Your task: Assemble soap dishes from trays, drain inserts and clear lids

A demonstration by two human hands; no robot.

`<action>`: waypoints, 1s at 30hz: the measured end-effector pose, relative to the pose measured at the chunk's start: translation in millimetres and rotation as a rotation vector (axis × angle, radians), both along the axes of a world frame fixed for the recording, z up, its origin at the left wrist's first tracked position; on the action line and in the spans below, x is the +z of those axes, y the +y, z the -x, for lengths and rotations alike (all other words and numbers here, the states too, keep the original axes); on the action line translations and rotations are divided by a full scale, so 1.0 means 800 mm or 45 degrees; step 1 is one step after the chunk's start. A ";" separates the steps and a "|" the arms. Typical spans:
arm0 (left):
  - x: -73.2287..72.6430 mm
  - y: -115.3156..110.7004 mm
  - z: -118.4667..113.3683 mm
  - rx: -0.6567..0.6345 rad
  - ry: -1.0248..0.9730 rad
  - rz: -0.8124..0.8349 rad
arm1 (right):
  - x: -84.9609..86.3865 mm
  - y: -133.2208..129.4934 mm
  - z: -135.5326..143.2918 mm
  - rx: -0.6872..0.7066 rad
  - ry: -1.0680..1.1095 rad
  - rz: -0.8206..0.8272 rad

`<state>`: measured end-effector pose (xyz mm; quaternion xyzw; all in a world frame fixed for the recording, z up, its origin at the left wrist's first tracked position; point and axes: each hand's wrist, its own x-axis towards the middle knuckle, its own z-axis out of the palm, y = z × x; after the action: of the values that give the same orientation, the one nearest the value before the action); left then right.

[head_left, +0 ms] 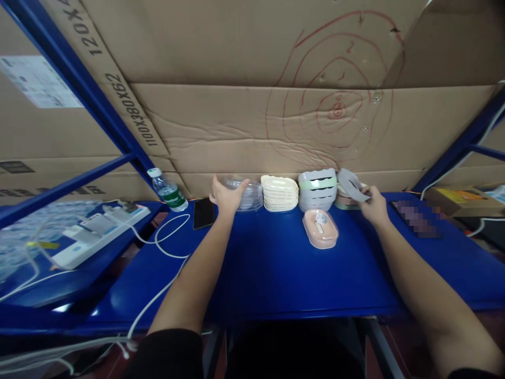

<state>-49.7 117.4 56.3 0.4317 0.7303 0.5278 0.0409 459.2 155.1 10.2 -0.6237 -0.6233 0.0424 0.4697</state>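
My left hand [228,196] is at the left side of a stack of clear plastic lids [250,200], thumb and fingers spread apart around its near edge; whether it touches the top lid I cannot tell. Between the fingers of my right hand [374,207] is a thin grey plastic piece [350,184], tilted, with an opening in it. It is over a low stack of pinkish and greenish pieces [346,202], partly hidden. Cream trays [280,195] are stacked in the middle, beside white and pale green containers [317,192]. In front lies a pink box [321,229] with a clear cover and white label.
A water bottle [169,192] and a dark phone [203,213] are on the left of the blue table [272,273]. White cables [158,292] and a power strip [100,237] lie farther left. Another phone [415,218] lies right. Cardboard [221,121] backs the table.
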 end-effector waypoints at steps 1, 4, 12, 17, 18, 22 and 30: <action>0.000 -0.001 -0.001 0.024 0.018 -0.018 | 0.002 -0.002 0.002 0.013 0.012 -0.006; -0.002 -0.004 -0.003 0.046 0.028 -0.076 | 0.007 -0.008 0.007 0.040 0.049 -0.029; 0.013 -0.035 -0.033 0.019 0.304 -0.559 | 0.046 -0.035 -0.001 -0.062 0.011 -0.213; 0.040 -0.067 -0.126 -0.559 0.592 -0.633 | 0.086 -0.081 0.031 -0.010 0.020 -0.527; 0.046 -0.070 -0.149 -0.716 0.631 -0.651 | 0.090 -0.089 0.044 0.064 0.055 -0.566; 0.063 -0.064 -0.226 -1.117 0.595 -0.638 | 0.089 -0.112 0.095 0.397 0.225 -0.549; 0.068 -0.050 -0.210 -1.048 0.442 -0.719 | 0.097 -0.121 0.138 0.343 0.578 -0.387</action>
<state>118.6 77.4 110.5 0.7580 0.3256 0.5651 0.0054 348.9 58.4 87.4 -0.4326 -0.5789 0.1489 0.6750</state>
